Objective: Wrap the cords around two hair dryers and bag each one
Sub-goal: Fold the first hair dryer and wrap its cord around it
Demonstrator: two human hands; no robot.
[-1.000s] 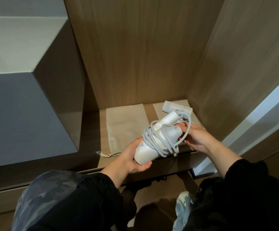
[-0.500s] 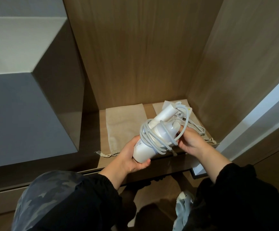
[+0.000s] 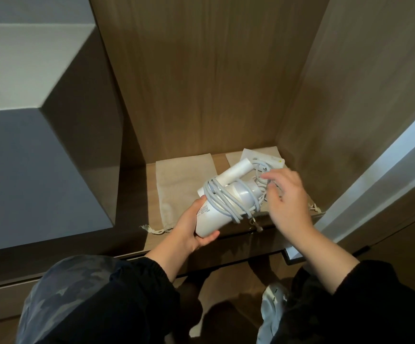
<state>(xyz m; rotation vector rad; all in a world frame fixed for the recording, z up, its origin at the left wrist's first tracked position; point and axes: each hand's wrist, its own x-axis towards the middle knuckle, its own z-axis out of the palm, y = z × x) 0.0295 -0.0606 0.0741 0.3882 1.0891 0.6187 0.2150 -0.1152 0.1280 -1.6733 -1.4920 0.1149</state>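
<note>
Lying flat on the wooden shelf (image 3: 159,242), a cloth bag (image 3: 184,184) waits mouth-forward for filling, while above the shelf the left hand (image 3: 191,232) grips the white hair dryer (image 3: 228,194) steady and the right hand (image 3: 285,202) pinches its cord (image 3: 222,203) for winding.

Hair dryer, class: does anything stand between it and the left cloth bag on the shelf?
Nothing visible does: the left hand holds the hair dryer right beside the left cloth bag, which lies flat with nothing on it.

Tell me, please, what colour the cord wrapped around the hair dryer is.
The cord is light grey, on a white hair dryer; best in the head view.
</note>
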